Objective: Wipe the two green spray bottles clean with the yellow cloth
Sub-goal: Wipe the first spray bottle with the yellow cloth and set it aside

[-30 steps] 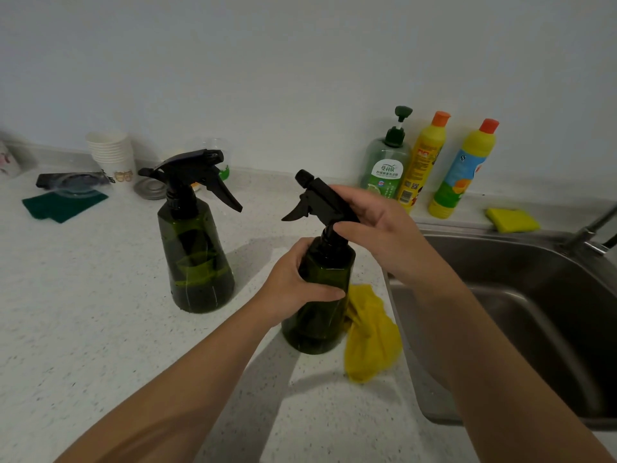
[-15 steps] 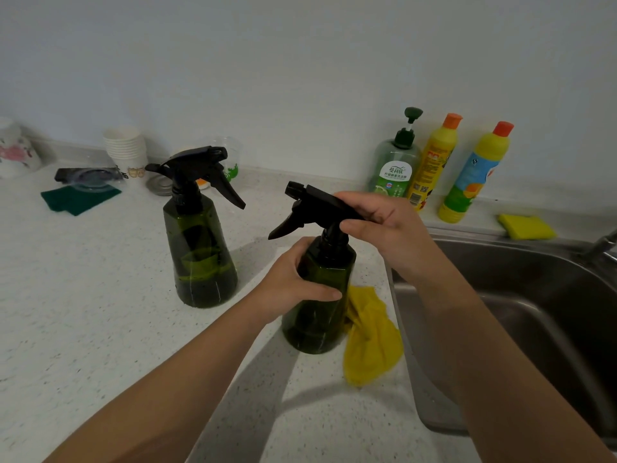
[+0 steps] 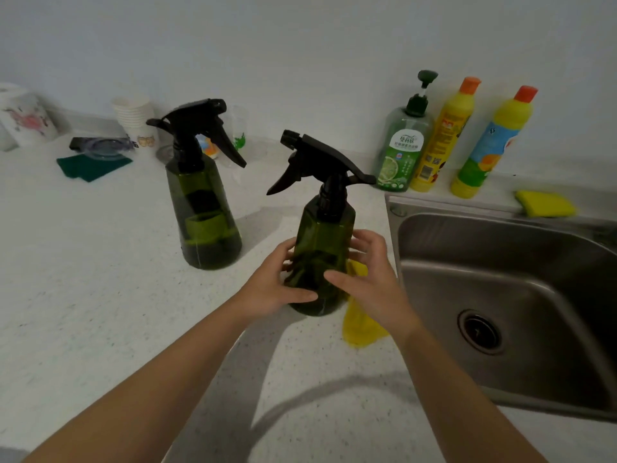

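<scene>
— Both hands form the grip on the nearer dark green translucent spray bottle with a black trigger head: the left hand wraps its left side, thumb across the front low down, and the right hand presses its right side with the thumb on the front and fingers spread behind.

— So each hand is closed on that bottle?

— Yes, both touch it. It stands upright on the white speckled tabletop, its nozzle pointing left.

— Where is the cloth?

— A crumpled yellow cloth lies on the tabletop just right of the bottle's base, partly hidden under the right hand, between the bottle and the stainless steel sink. Neither hand holds it.

— And the other bottle?

— A second dark green spray bottle stands upright to the left and further back, apart from both hands. Green liquid fills its lower part; what the held bottle contains, I cannot tell.

— Anything in the sink?

— Only its round drain shows. Behind the rim stand a green pump soap bottle and two yellow bottles with orange caps, with a yellow sponge beside them.
</scene>
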